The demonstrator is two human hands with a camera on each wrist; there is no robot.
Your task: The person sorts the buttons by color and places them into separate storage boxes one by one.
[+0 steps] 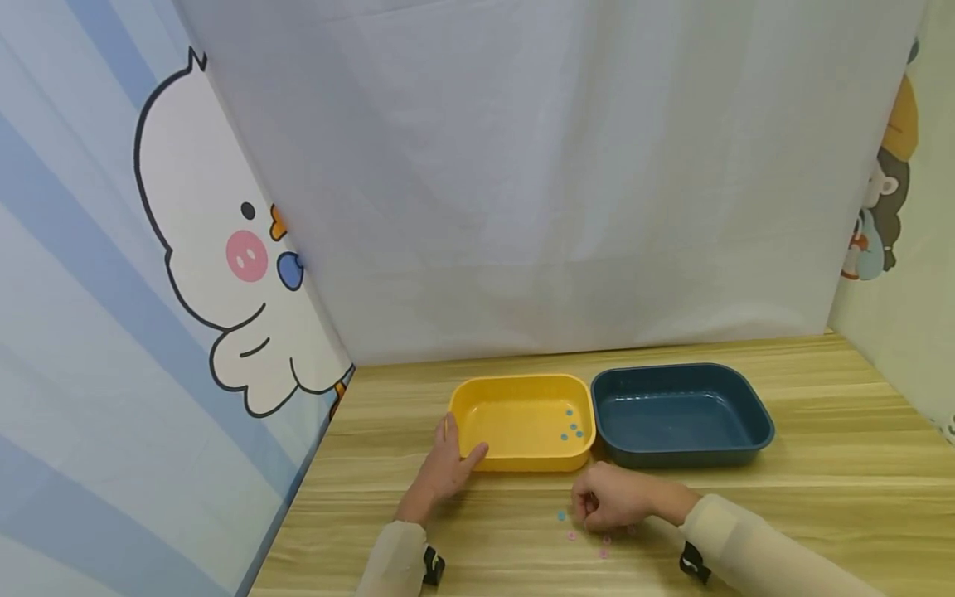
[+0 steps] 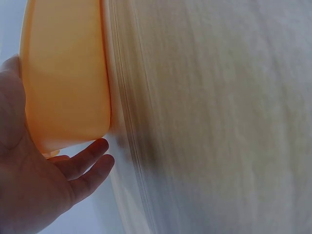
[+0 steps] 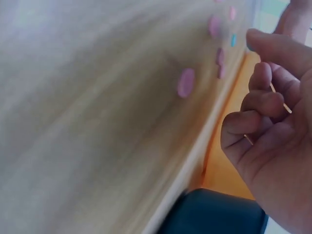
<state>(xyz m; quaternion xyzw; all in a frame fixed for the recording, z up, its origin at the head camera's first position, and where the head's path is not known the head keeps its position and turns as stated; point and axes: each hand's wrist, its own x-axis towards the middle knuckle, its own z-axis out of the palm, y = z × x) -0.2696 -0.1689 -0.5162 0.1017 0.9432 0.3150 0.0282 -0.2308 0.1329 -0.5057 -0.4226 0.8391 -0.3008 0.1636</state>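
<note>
My left hand (image 1: pixel 443 471) rests at the near left corner of a yellow tray (image 1: pixel 522 463). Its thumb lies over the front rim, and the fingers reach along the left side; in the left wrist view they touch the tray's corner fairly straight. Beyond the tray's near right corner, my right hand (image 1: pixel 612 497) is low over the tabletop with curled fingers. No object shows in its grasp. Close to it lie a small blue piece (image 1: pixel 561 516) and several small pink pieces, one a pink disc (image 3: pixel 185 83). Several blue pieces (image 1: pixel 573 426) sit inside the yellow tray, toward its right end.
A dark blue tray (image 1: pixel 682 458) stands against the yellow tray's right side, with no pieces visible inside. Both are on a wood-grain table (image 1: pixel 836 497). A white curtain (image 1: pixel 522 182) hangs behind, and printed panels rise at left and right.
</note>
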